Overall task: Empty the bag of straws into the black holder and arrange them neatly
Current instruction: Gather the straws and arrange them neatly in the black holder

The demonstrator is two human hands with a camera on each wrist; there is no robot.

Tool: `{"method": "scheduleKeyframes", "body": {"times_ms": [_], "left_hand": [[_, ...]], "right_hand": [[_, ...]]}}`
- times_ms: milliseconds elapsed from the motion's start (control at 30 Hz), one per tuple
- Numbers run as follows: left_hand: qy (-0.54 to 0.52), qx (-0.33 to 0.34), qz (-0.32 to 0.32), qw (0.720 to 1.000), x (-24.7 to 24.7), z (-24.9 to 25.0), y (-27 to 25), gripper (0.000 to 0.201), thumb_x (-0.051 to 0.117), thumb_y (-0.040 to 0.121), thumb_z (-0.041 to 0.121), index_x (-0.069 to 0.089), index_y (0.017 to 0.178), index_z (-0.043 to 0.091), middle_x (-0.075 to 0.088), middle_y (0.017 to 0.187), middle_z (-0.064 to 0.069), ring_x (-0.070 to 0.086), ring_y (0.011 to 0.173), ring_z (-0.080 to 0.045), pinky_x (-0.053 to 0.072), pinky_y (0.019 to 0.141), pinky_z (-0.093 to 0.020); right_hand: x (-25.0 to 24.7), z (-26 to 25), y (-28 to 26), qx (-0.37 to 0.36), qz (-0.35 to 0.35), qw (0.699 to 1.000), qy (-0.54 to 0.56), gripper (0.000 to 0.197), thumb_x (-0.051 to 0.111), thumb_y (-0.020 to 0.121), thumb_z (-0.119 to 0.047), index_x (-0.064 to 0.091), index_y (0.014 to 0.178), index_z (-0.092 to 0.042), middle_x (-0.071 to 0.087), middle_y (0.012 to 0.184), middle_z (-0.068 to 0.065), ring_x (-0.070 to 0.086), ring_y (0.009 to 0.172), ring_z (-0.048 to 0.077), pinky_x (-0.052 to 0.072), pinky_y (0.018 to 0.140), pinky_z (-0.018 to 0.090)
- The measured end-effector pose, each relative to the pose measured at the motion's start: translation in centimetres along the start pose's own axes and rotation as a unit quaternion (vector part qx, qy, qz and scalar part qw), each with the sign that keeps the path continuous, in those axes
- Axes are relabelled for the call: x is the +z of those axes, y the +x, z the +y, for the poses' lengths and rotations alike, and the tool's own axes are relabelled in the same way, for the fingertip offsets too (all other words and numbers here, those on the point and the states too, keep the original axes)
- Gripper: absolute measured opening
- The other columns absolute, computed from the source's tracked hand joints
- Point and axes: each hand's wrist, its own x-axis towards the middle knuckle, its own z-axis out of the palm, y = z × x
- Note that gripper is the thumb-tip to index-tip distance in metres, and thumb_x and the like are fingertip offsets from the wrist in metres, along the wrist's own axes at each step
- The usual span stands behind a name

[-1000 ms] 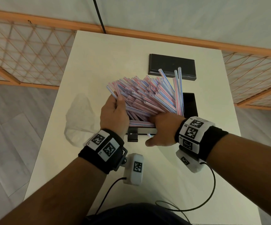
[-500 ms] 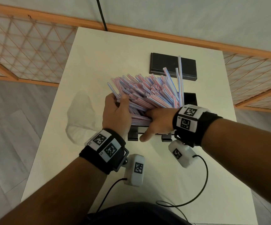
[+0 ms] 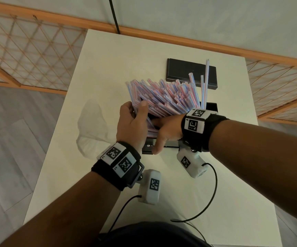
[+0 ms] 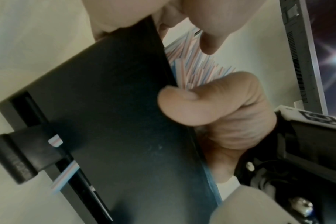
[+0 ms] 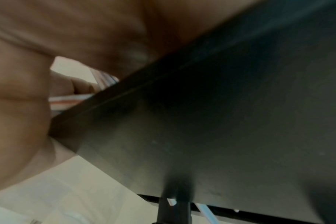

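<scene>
A thick bundle of red-and-blue striped straws point(image 3: 165, 97) stands fanned out in the black holder point(image 3: 211, 106), leaning left, with three straws upright at its right. My left hand point(image 3: 135, 122) grips the bundle's left side, fingers curled round the straws point(image 4: 192, 63). My right hand point(image 3: 165, 132) clasps the holder's front wall point(image 4: 115, 121). Its thumb point(image 4: 192, 104) lies on the outside, and its fingers reach in among the straws point(image 5: 71, 98), mostly hidden. One straw point(image 4: 65, 175) lies in the slot at the holder's foot.
The holder's flat black lid point(image 3: 185, 72) lies behind it on the white table point(image 3: 108, 65). The clear, crumpled plastic bag point(image 3: 92, 125) lies to the left. Table edges are close on both sides, with a wooden lattice rail point(image 3: 28, 50) beyond.
My left hand has slid up the bundle's left side and the straws now stand more upright. My right hand has shifted from on top of the straws to the holder's front wall.
</scene>
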Motion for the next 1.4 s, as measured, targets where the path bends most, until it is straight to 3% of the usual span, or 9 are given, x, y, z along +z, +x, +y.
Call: {"method": "scheduleKeyframes", "body": {"times_ms": [200,400,667,833,967,1067,1167,1267,1400], "left_hand": [[0.033,0.033,-0.01,0.999,0.0,-0.6,-0.1,0.056,0.064,0.078,0.057,0.054,0.119,0.02,0.07,0.102,0.009,0.071,0.094,-0.01,0.058,0.089,-0.047],[0.099,0.063,-0.024,0.993,-0.3,-0.9,-0.2,0.05,0.067,0.083,0.05,0.051,0.119,0.019,0.068,0.098,0.01,0.069,0.091,-0.011,0.057,0.088,-0.046],[0.128,0.085,-0.025,0.988,-0.5,-1.8,0.5,0.075,0.063,0.071,0.078,0.056,0.112,0.015,0.072,0.097,-0.001,0.072,0.09,-0.019,0.058,0.081,-0.047],[0.113,0.074,-0.019,0.991,-0.7,-1.1,0.3,0.051,0.076,0.078,0.052,0.063,0.113,0.017,0.074,0.1,0.003,0.072,0.092,-0.01,0.059,0.083,-0.041],[-0.005,0.071,0.013,0.997,-0.9,-0.2,0.2,0.05,0.08,0.077,0.051,0.067,0.111,0.018,0.075,0.104,-0.001,0.073,0.097,-0.018,0.059,0.086,-0.047],[-0.038,0.037,0.038,0.998,-0.7,0.6,0.4,0.014,0.068,0.088,0.041,0.072,0.091,0.028,0.075,0.09,0.003,0.072,0.092,-0.021,0.057,0.089,-0.051],[-0.03,-0.026,0.07,0.997,-0.4,0.7,0.4,0.029,0.058,0.095,0.048,0.067,0.079,0.025,0.067,0.072,0.003,0.066,0.077,-0.026,0.057,0.082,-0.049],[-0.011,-0.07,0.063,0.995,0.1,0.5,0.3,0.039,0.051,0.098,0.052,0.057,0.073,0.023,0.057,0.066,0.002,0.055,0.068,-0.024,0.05,0.077,-0.041],[0.032,-0.067,0.025,0.997,0.2,0.1,0.1,0.043,0.054,0.092,0.056,0.065,0.092,0.015,0.066,0.088,0.002,0.065,0.089,-0.024,0.052,0.096,-0.043]], "right_hand": [[0.4,-0.7,0.9,-0.015,0.01,1.0,0.025,0.119,0.085,0.052,-0.052,0.029,0.153,-0.02,0.044,0.15,0.0,0.041,0.136,0.024,0.037,0.111,0.04],[0.5,-1.1,1.0,-0.058,0.029,0.997,0.051,0.056,0.086,0.062,-0.037,0.069,0.113,-0.02,0.07,0.108,-0.003,0.062,0.104,0.021,0.045,0.102,0.035],[0.6,-0.6,-0.1,-0.13,0.041,0.99,0.042,0.053,0.076,0.082,-0.033,0.058,0.131,-0.026,0.063,0.116,-0.011,0.057,0.106,0.01,0.042,0.101,0.028],[1.0,0.4,-0.9,-0.143,0.063,0.988,0.014,0.069,0.066,0.087,-0.053,0.039,0.147,-0.031,0.049,0.136,-0.015,0.042,0.128,0.007,0.027,0.104,0.022],[2.2,1.5,-0.7,-0.118,0.12,0.984,-0.052,0.076,0.05,0.084,-0.073,0.04,0.144,-0.026,0.053,0.135,-0.003,0.045,0.128,0.018,0.028,0.11,0.029],[3.1,2.5,-0.1,-0.101,0.17,0.977,-0.079,0.083,0.044,0.08,-0.079,0.045,0.139,-0.021,0.056,0.134,0.002,0.05,0.125,0.023,0.037,0.11,0.036],[3.8,3.3,-0.1,-0.102,0.213,0.967,-0.1,0.086,0.034,0.075,-0.083,0.052,0.129,-0.018,0.062,0.118,0.003,0.057,0.111,0.024,0.046,0.1,0.039],[4.6,3.7,-0.7,-0.12,0.254,0.953,-0.116,0.075,0.042,0.085,-0.072,0.05,0.132,-0.014,0.06,0.124,0.008,0.055,0.115,0.027,0.045,0.1,0.037],[5.5,4.0,-2.5,-0.146,0.289,0.941,-0.1,0.074,0.053,0.085,-0.064,0.04,0.141,-0.016,0.054,0.135,0.004,0.052,0.122,0.025,0.045,0.102,0.039]]}}
